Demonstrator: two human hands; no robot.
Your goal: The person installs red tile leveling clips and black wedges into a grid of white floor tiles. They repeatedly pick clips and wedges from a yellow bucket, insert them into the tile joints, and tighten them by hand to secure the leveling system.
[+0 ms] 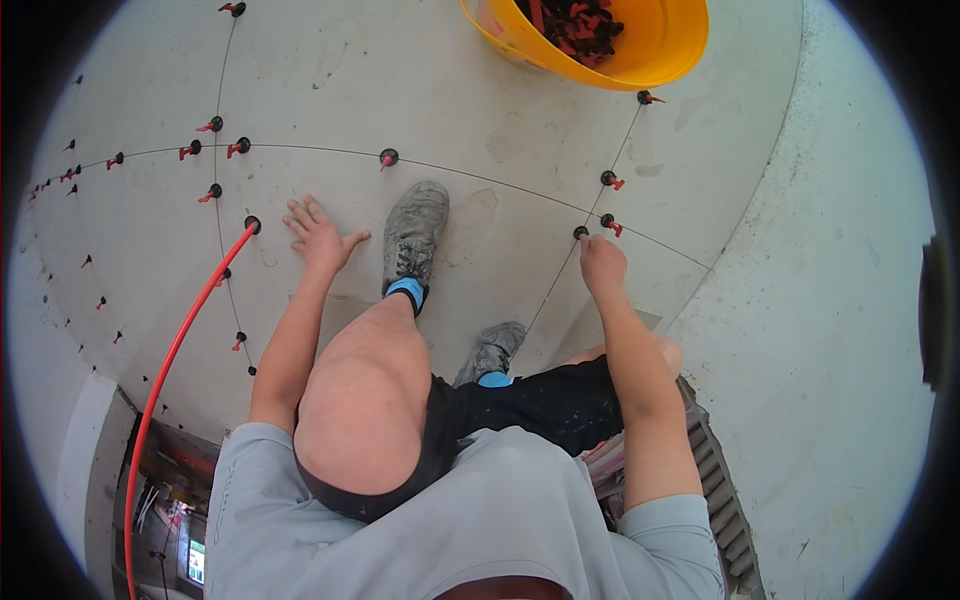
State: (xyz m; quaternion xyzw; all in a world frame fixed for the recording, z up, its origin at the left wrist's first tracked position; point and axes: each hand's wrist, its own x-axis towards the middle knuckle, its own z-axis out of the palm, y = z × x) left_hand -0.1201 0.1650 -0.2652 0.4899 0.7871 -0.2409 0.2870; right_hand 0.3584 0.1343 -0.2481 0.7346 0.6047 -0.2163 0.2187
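My left hand (321,238) lies flat on a pale floor tile (330,80), palm down with fingers spread, holding nothing. To the right, my right hand (603,265) is closed at a black round tile leveler (581,232) on a joint line; its fingers hide the leveler's handle. Just beyond it, another tile leveler (612,226) with a red handle sits near the crossing of two joints. A third tile leveler (388,158) stands on the long joint ahead of my shoe (416,230).
A yellow bucket (650,70) of red and black tile levelers stands at the far right. Several more levelers line the joints at left. A long red hose-like line (165,385) curves along the left to a black disc. A pale wall (840,380) rises at right.
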